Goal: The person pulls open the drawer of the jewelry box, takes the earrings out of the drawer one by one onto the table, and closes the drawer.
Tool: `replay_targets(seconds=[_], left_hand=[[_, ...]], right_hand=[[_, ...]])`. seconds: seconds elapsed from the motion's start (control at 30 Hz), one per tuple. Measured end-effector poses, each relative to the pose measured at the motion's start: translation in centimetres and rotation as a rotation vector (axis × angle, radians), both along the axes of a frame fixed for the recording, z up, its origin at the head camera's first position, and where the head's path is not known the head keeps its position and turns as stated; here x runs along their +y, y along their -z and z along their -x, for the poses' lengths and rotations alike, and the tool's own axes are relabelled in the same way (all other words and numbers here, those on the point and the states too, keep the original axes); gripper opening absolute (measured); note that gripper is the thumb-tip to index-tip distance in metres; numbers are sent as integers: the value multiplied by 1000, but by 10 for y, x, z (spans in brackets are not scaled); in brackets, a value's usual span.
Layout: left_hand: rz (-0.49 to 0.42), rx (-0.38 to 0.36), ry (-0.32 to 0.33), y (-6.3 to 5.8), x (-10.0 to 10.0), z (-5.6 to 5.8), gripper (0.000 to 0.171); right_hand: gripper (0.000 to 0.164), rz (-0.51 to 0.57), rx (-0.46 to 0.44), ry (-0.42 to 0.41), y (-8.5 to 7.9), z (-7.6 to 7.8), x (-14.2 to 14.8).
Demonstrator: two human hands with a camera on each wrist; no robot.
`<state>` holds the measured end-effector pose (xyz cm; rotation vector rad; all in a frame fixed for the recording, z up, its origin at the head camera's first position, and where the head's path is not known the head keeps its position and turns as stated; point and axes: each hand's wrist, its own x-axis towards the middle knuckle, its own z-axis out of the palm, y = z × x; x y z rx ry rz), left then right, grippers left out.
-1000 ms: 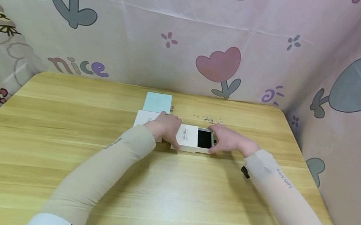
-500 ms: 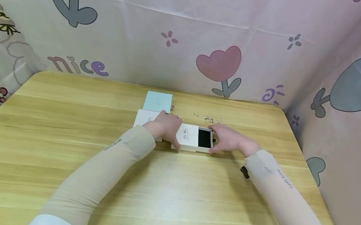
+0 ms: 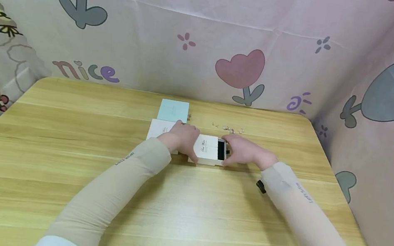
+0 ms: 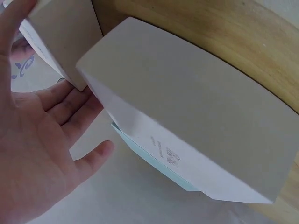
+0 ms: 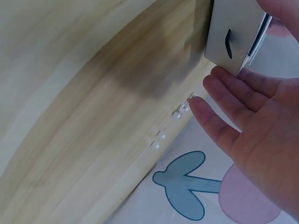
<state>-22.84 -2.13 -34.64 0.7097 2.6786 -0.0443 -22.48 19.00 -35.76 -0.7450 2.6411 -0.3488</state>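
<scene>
A white drawer-style box [image 3: 205, 147] with dark print lies on the table, its black-lined drawer [image 3: 221, 150] partly out on the right. My left hand [image 3: 184, 139] holds the box's sleeve at its left end, thumb on the near side and fingers over the far side. At the other end, my right hand [image 3: 245, 150] holds the drawer between thumb and fingers. In the right wrist view, a black pull tab [image 5: 228, 44] shows on the drawer's front. A second white box [image 4: 196, 107] stands beside my left hand, which partly hides it in the head view.
A pale blue box [image 3: 173, 110] sits behind the second white box, with a small brownish piece at its right. Several tiny shiny jewellery-like pieces [image 5: 182, 109] lie on the wooden table [image 3: 184, 213] near its back edge. Patterned cloth [image 3: 155, 41] hangs behind.
My right hand has moved left, sliding the drawer further into the sleeve, so less black lining shows. The left hand keeps its hold in place.
</scene>
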Motion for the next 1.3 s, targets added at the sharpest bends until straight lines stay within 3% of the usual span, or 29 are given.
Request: replay_targets(seconds=[0.63, 0.97, 1.3], left_hand=[[26, 24, 2, 0, 1, -6, 83], [16, 43, -20, -2, 0, -6, 81], [38, 47, 4, -2, 3, -9, 82]], right_hand=[[90, 86, -124, 56, 0, -4, -6], [81, 246, -166, 21, 1, -8, -20], [89, 121, -104, 66, 1, -12, -24]])
